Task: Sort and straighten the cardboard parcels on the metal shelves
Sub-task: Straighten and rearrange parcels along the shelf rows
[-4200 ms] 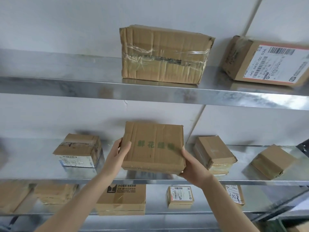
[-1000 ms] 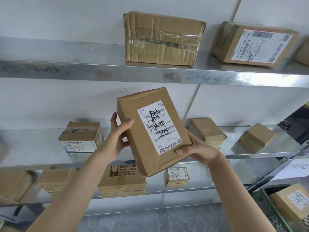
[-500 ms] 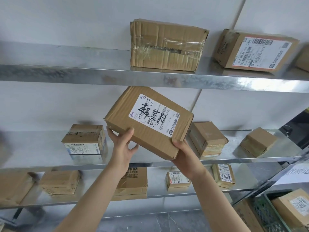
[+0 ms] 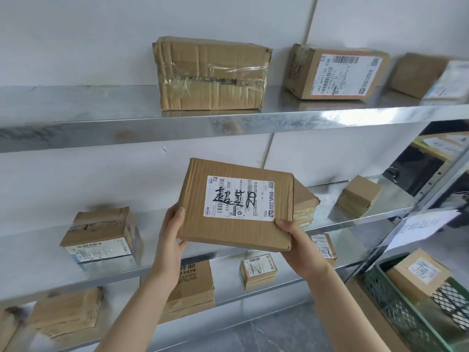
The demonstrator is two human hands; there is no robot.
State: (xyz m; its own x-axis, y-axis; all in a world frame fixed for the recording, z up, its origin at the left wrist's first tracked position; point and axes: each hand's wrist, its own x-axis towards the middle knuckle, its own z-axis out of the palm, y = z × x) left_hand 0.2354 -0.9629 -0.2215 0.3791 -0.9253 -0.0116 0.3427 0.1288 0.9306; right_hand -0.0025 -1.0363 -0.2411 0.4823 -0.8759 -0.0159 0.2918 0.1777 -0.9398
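Observation:
I hold a flat cardboard parcel [image 4: 236, 204] in the air in front of the middle metal shelf [image 4: 38, 250], its white label with black handwriting facing me. My left hand [image 4: 172, 232] grips its lower left corner, thumb on the front. My right hand [image 4: 299, 247] grips its lower right corner from below. The parcel stands nearly level and hides part of a small box [image 4: 304, 204] behind it. A taped small box [image 4: 101, 235] sits on the same shelf to the left, and a skewed small box [image 4: 357, 195] to the right.
The top shelf [image 4: 76, 123] carries a large crumpled box [image 4: 210, 74], a labelled box [image 4: 337, 72] and another at the right edge. The bottom shelf holds several parcels [image 4: 257, 270]. A green crate [image 4: 406, 313] with a box stands at lower right, beside a second rack.
The parcel was lifted off the middle shelf and flipped label-side toward me. Over the last second it turned from tilted to nearly level, both hands shifting to its lower corners.

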